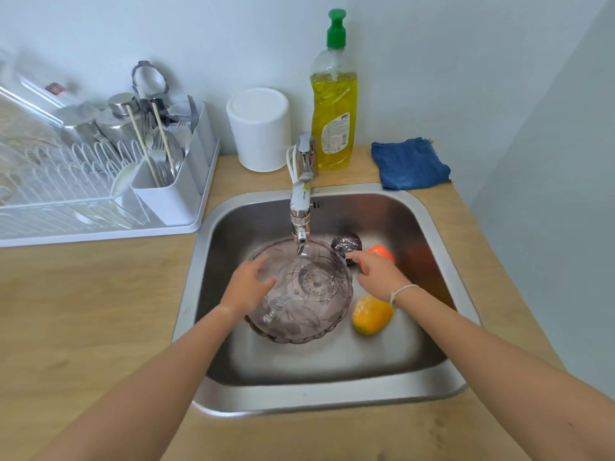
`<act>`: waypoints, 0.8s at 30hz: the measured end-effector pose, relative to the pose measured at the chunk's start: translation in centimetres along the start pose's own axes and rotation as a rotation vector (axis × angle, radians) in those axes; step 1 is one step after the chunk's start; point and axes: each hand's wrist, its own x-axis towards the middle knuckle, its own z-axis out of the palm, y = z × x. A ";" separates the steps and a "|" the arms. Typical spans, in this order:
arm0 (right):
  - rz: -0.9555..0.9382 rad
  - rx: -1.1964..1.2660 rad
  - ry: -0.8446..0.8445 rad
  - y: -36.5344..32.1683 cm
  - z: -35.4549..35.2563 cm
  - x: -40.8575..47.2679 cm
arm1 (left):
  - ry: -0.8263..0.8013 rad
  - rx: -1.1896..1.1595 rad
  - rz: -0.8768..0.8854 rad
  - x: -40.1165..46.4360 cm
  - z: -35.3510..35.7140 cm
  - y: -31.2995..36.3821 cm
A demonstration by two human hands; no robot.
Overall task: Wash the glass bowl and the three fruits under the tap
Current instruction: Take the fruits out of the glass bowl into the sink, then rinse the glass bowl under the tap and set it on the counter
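A pinkish patterned glass bowl [301, 294] lies in the steel sink [429, 224] under the tap [300, 207], with water running from the spout into it. My left hand [246, 286] grips the bowl's left rim, the fingers reaching over it. To the right of the bowl, my right hand [379, 276] hovers with its fingers spread, holding nothing. Beyond it lie a dark purple fruit [346, 244] and an orange fruit [381, 252], partly hidden by the hand. A yellow-orange fruit [371, 314] rests under my right wrist.
A yellow dish-soap bottle [333, 104], a white canister [261, 128] and a folded blue cloth [409, 164] stand behind the sink on the wooden counter [93, 294]. At the left is a white dish rack [100, 181] with cutlery. A wall closes the right side.
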 end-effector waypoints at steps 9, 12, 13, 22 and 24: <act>-0.103 0.420 0.207 -4.3 -2.9 4.4 | -0.102 0.014 -0.121 1.9 -1.8 -2.6; -0.196 0.476 0.231 -6.8 -4.7 6.4 | -0.170 -0.043 -0.171 3.3 -1.2 -3.7; -0.224 0.478 0.250 -7.6 -5.2 7.2 | -0.182 -0.071 -0.190 3.6 -1.0 -3.8; -0.382 0.274 0.357 -11.3 -6.8 13.1 | -0.071 -0.351 -0.301 5.8 0.2 -5.0; -0.418 0.198 0.368 -11.3 -6.5 14.0 | -0.048 -0.394 -0.312 6.0 0.4 -5.0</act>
